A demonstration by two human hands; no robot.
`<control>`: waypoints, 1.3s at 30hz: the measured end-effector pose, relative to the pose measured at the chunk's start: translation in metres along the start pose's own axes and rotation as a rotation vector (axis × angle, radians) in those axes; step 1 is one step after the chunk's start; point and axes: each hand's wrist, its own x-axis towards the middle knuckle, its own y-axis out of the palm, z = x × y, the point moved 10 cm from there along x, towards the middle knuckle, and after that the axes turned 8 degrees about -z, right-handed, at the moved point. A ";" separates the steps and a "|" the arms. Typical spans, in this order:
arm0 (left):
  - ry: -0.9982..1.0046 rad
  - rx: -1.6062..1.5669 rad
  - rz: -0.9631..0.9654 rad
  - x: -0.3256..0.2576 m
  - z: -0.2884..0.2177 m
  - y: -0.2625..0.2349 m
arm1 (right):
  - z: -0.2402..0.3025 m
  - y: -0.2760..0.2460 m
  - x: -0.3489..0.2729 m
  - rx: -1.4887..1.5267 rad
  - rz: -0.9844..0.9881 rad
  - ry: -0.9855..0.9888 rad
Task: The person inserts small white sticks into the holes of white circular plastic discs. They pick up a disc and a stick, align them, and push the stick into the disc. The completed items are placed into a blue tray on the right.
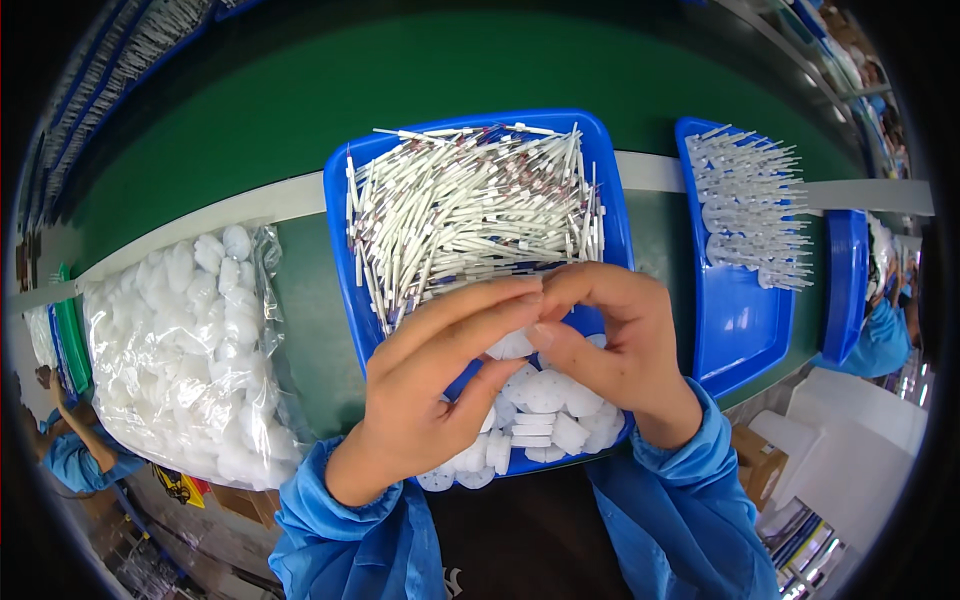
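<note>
My left hand (425,375) is closed around a small white plastic disc (511,347), its fingers curved over the top and its thumb below. From the other side, my right hand (625,345) pinches with thumb and forefinger at the same spot. What lies between those right fingertips is hidden. Both hands are over a blue tray (341,240). Its far part holds a heap of thin white rods (465,205) with some dark red parts. Loose white discs (545,392) with small holes lie in the near part, partly covered by my hands.
A clear plastic bag (185,360) full of white discs lies at the left. To the right, a blue tray (740,335) holds rows of discs with rods standing in them (750,205). Another blue tray (847,280) is beyond it. Co-workers in blue sleeves sit at both sides.
</note>
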 end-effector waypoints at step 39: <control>-0.348 -0.283 -0.080 -0.014 0.043 -0.006 | 0.018 0.002 -0.004 -0.291 -0.065 -0.226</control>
